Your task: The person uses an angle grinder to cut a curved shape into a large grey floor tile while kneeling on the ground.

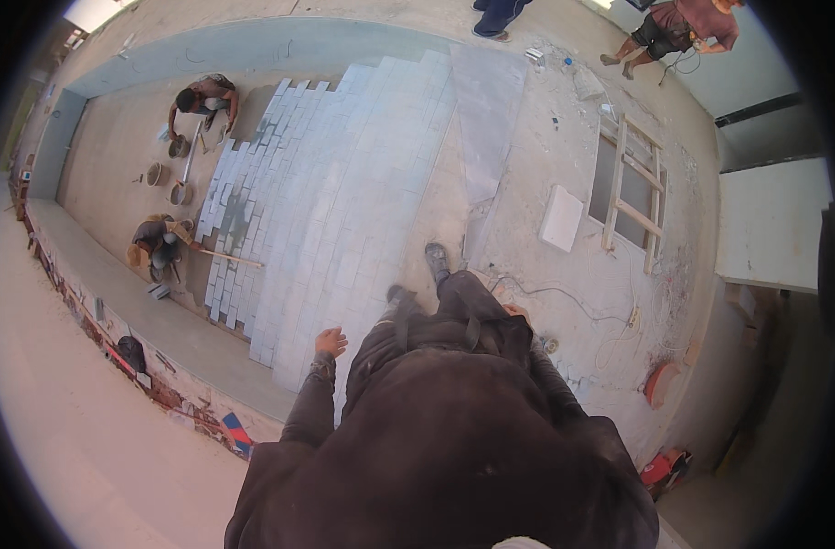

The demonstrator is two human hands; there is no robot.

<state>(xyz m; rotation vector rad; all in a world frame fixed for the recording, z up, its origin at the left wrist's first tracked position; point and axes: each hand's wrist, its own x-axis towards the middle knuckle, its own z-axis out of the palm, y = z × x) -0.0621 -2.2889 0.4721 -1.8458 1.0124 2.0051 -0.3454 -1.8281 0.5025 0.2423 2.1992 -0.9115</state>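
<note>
Head view: left fingers [339,339] loosely parted, empty; right fingers [514,309] partly hidden, cannot tell their spread.

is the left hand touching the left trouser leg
Apart: in the head view, pale tiles show between the left hand and the left trouser leg.

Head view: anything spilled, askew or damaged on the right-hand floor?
Untidy, mainly: a cable lies in loose bends across the floor, where it might catch a foot, and small debris is scattered farther off. No clear spill or damage; fine detail is too small to judge.
</note>
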